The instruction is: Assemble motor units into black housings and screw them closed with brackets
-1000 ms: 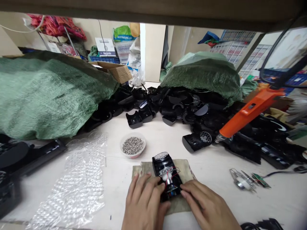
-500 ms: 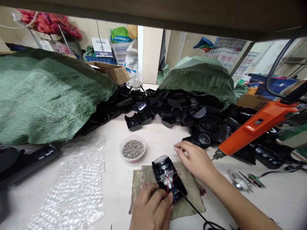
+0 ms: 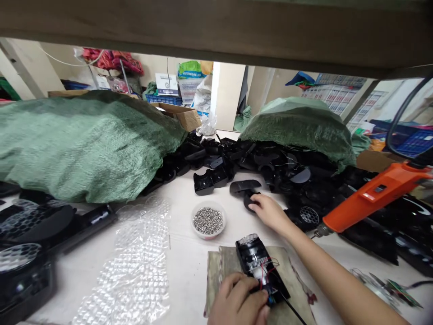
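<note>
A black open casing (image 3: 257,266) with red wires and a white part inside lies on a cloth pad (image 3: 226,276) at the near edge. My left hand (image 3: 238,303) is closed round its near end. My right hand (image 3: 269,212) reaches forward over the table and its fingers close on a black plastic shell (image 3: 249,201) at the edge of the heap of black parts (image 3: 264,160). A thin black cord (image 3: 292,312) runs from the casing toward me.
A white bowl of small metal screws (image 3: 208,220) sits just left of my right hand. An orange power screwdriver (image 3: 375,196) hangs at right. Green sacks (image 3: 81,140) cover heaps at left and back right. Bubble wrap (image 3: 135,266) lies at left.
My right hand left the casing and moved forward to the black parts heap, closing on a shell. My left hand stayed on the casing. The view tilted upward and shifted left.
</note>
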{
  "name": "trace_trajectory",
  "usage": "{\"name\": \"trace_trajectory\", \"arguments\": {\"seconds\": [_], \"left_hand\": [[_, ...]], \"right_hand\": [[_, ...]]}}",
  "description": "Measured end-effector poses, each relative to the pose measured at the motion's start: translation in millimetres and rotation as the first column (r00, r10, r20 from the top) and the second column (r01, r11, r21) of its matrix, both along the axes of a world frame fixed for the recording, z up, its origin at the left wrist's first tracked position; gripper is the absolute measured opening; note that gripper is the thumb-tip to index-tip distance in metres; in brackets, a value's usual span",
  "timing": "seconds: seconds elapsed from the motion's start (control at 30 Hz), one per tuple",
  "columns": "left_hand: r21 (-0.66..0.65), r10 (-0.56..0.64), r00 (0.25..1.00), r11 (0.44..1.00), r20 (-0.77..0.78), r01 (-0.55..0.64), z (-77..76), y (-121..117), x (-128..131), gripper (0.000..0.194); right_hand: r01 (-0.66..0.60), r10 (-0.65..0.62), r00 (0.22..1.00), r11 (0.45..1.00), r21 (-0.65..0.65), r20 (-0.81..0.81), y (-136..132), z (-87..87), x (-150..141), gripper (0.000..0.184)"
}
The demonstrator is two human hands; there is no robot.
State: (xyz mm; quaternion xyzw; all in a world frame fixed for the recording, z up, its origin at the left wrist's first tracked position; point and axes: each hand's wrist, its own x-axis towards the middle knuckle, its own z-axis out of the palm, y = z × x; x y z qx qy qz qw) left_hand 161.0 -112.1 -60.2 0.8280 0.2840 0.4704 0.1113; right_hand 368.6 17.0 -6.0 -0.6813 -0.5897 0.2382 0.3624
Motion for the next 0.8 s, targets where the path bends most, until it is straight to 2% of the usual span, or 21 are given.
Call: {"name": "trace_trajectory", "arguments": {"seconds": [0.1,0.2,0.33,0.4,0.43,0.47,0.5,0.53,0.57,0.6,0.63,0.67,0.73,0.8], "left_hand": [[-0.038,-0.062,0.998,0.997,0.012,0.062,1.9,2,0,0.022],[-0.084,-0.079,0.995,0.993,0.068,0.085,0.5,0,0,0.023],[-0.234,0.027,0.970,0.972,0.242,0.032,4.8,-9,-2,0.025],[-0.399,0.093,0.935,0.915,0.341,0.054,17.3,-11,-1,0.024],[-0.513,0.125,0.903,0.851,0.411,0.116,26.8,-11,1,0.025],[-0.622,0.152,0.855,0.749,0.496,0.228,37.9,-9,3,0.029],[-0.697,0.184,0.789,0.611,0.586,0.375,50.2,-6,6,0.036],[-0.706,0.217,0.702,0.459,0.678,0.540,62.8,-1,10,0.046],[-0.656,0.244,0.610,0.314,0.754,0.686,74.9,6,14,0.052],[-0.581,0.276,0.521,0.221,0.808,0.784,85.8,13,17,0.051],[-0.509,0.300,0.445,0.185,0.844,0.840,95.2,20,20,0.047],[-0.465,0.325,0.393,0.183,0.860,0.866,102.8,27,22,0.040],[-0.452,0.334,0.363,0.245,0.870,0.858,113.1,40,23,0.028],[-0.495,0.295,0.413,0.308,0.862,0.813,119.0,47,22,0.023]], "right_hand": [[0.034,-0.009,0.950,0.997,0.074,-0.311,-16,6.4,19,0.028],[0.111,-0.011,0.809,0.985,0.133,-0.588,-33,14.5,29,0.036],[0.158,0.032,0.622,0.974,0.165,-0.783,-64,27.1,25,0.032],[0.154,0.059,0.557,0.973,0.173,-0.829,-83,34.0,15,0.029],[0.150,0.071,0.531,0.973,0.176,-0.844,-93,37.5,9,0.028],[0.148,0.080,0.508,0.973,0.179,-0.857,-102,40.8,3,0.027],[0.140,0.090,0.485,0.974,0.178,-0.870,-111,44.0,-4,0.027],[0.115,0.100,0.462,0.978,0.172,-0.881,-118,47.0,-12,0.027],[0.072,0.111,0.446,0.985,0.160,-0.888,-125,49.8,-19,0.027],[0.013,0.121,0.444,0.990,0.141,-0.888,-130,52.3,-25,0.029],[-0.051,0.127,0.464,0.992,0.117,-0.877,-135,54.4,-30,0.030],[-0.100,0.129,0.515,0.991,0.090,-0.847,-138,55.9,-33,0.032],[-0.065,0.095,0.696,0.995,0.069,-0.712,-142,57.5,-32,0.038],[0.060,0.019,0.868,0.988,0.143,-0.497,-146,58.2,-26,0.048]]}}
